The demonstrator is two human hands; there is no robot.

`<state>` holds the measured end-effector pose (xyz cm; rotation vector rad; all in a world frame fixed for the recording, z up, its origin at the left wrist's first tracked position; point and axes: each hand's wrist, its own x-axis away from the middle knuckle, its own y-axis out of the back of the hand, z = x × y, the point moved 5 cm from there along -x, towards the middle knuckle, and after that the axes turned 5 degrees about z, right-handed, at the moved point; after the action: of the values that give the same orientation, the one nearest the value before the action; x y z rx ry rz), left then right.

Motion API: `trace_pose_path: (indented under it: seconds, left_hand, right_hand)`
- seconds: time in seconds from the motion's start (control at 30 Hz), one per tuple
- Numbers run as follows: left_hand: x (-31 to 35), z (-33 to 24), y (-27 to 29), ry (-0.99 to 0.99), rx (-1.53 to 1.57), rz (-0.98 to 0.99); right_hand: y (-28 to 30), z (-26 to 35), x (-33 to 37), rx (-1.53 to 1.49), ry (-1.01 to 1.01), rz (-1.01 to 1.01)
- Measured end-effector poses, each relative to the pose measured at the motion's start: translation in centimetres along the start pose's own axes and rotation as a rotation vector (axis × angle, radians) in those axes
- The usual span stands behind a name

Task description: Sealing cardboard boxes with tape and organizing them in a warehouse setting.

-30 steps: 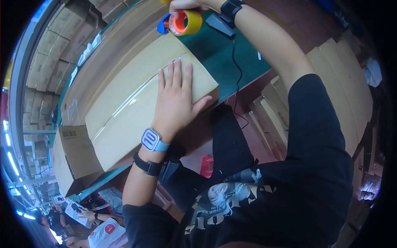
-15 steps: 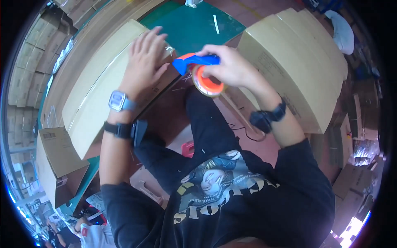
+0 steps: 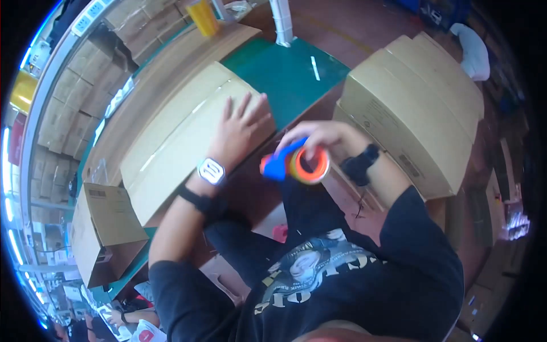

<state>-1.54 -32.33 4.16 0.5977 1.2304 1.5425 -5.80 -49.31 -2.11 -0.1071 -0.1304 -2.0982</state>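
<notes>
A long closed cardboard box lies on the table to my left, with shiny clear tape along its top seam. My left hand rests on its right part, fingers spread and holding nothing. Over my legs, just off the box's near right side, my right hand grips a blue tape dispenser. The dispenser carries a tape roll with an orange core and is apart from the box. Part of its handle is hidden by my fingers.
Another large cardboard box stands to my right. A smaller box with raised flaps sits at the left. Beyond the long box are a green tabletop, a white post and a yellow roll. Another person's arm shows at lower left.
The tape dispenser in my right hand has moved toward me, away from the right end of the long box. My left hand stays on the box. The whole view has shifted.
</notes>
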Motion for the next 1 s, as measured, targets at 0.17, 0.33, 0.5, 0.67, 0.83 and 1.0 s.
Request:
trace_pose_path:
  seconds: [0.17, 0.33, 0.5, 0.67, 0.83, 1.0]
  left_hand:
    - [6.6, -4.8, -1.4, 0.257, 0.299, 0.069]
    - [16.8, -4.9, -0.1, 1.296, 0.813, -0.321]
    - [23.8, -0.3, -0.7, 1.679, 1.282, -0.552]
    - [29.4, 9.6, -2.4, 1.747, 1.136, -0.005]
    - [16.4, 19.6, -1.7, 1.442, 0.994, 0.453]
    - [7.6, 20.1, -8.3, 0.929, 0.76, 0.541]
  right_hand:
    - [14.3, 1.8, -0.3, -0.536, 0.489, -0.424]
    - [25.6, 3.9, -14.6, -0.675, 0.661, -0.534]
    - [24.5, 3.1, -21.0, -0.572, 0.529, -0.313]
    - [15.4, 1.4, -10.8, -0.536, 0.447, -0.457]
    - [-5.0, 6.5, -2.1, 0.045, 0.369, -0.291]
    - [-5.7, 11.4, 0.1, 0.189, 0.24, -0.189]
